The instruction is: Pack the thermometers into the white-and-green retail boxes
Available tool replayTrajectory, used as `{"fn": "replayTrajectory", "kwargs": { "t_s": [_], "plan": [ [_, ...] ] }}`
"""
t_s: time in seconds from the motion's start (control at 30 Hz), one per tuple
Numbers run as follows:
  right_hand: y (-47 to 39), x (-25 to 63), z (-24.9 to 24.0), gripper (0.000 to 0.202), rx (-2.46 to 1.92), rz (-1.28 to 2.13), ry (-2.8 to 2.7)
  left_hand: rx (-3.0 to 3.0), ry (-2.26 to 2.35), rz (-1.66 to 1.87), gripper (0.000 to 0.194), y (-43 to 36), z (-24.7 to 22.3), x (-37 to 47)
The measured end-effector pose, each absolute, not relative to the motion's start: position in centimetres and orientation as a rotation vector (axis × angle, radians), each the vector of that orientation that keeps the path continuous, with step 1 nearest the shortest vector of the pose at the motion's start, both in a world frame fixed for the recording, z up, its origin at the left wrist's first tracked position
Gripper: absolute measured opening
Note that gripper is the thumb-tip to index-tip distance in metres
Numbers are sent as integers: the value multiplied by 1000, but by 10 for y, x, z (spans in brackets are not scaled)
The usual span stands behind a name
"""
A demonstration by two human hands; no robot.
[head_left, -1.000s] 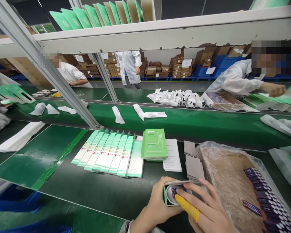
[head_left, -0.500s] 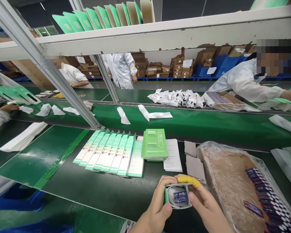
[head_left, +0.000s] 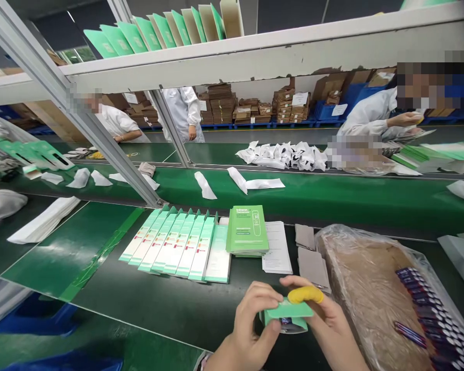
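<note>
Between my hands is a small green-and-white carton [head_left: 284, 325], its open end turned toward me. Its green flap [head_left: 290, 310] is bent partly over the opening, and inside a sliver of a dark blue battery [head_left: 285, 320] shows. My left hand [head_left: 251, 319] grips the carton's left side, thumb at the front. On the right side, my right hand [head_left: 325, 319] holds the carton, with a yellow-covered index finger on the flap; its thumb is mostly hidden. Just beyond stand a row of green-and-white cartons [head_left: 178, 245] and a stack of green booklets [head_left: 248, 229].
Right of my hands lies a plastic-lined box [head_left: 365, 278] holding rows of batteries [head_left: 425, 304]. Grey pouches [head_left: 313, 265] and white leaflets [head_left: 277, 247] lie behind. A green conveyor belt [head_left: 313, 193] carries white packets [head_left: 265, 183]. Overhead runs a shelf [head_left: 216, 57]; co-workers sit across.
The carton's flap has come down over the opening, hiding most of the batteries inside. White packets on the belt have shifted right. The co-worker at right has drawn a hand up.
</note>
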State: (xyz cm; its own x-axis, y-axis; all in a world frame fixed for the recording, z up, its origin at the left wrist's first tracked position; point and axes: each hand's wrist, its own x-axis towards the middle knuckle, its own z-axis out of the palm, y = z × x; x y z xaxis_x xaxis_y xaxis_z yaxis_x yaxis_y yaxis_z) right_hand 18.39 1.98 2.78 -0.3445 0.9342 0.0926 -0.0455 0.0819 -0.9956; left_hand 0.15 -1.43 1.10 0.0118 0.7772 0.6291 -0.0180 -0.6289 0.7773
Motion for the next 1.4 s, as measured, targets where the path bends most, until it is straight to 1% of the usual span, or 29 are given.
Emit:
{"fn": "replayTrajectory", "kwargs": {
  "t_s": [0.13, 0.23, 0.27, 0.3, 0.4, 0.47, 0.53, 0.63, 0.7, 0.93, 1.13, 1.3, 1.4],
  "plan": [
    [24, 199, 36, 24, -924, 1079, -1833, 2258, 807, 1613, 39, -5, 4, -19],
    [25, 207, 41, 23, -837, 771, -2076, 2290, 777, 1596, 52, -3, 1, -25],
    [25, 208, 41, 28, -775, 668, -2144, 2243, 774, 1593, 55, -4, 0, -24],
    [25, 209, 41, 35, -712, 577, -2206, 2198, 778, 1586, 52, -6, 0, -23],
    [24, 210, 37, 53, -622, 419, -2329, 2145, 808, 1583, 32, -11, 2, -18],
    [23, 209, 37, 59, -633, 394, -2364, 2130, 804, 1600, 28, -13, 6, -15],
    [22, 207, 39, 58, -622, 416, -2347, 2047, 831, 1608, 23, -14, 11, -13],
    [22, 205, 42, 49, -608, 510, -2253, 1839, 849, 1624, 15, -14, 19, -11],
    [22, 204, 44, 42, -606, 548, -2198, 1714, 844, 1625, 16, -15, 23, -9],
    [20, 198, 56, 19, -653, 507, -2170, 1564, 921, 1569, 13, -22, 29, -5],
    [19, 196, 66, 13, -673, 497, -2203, 1701, 945, 1563, 14, -21, 35, -8],
    [17, 198, 71, 18, -671, 511, -2243, 2095, 979, 1497, 9, -19, 41, -14],
    [19, 200, 66, 22, -622, 493, -2279, 2206, 1014, 1481, 9, -17, 40, -18]
  ]
}}
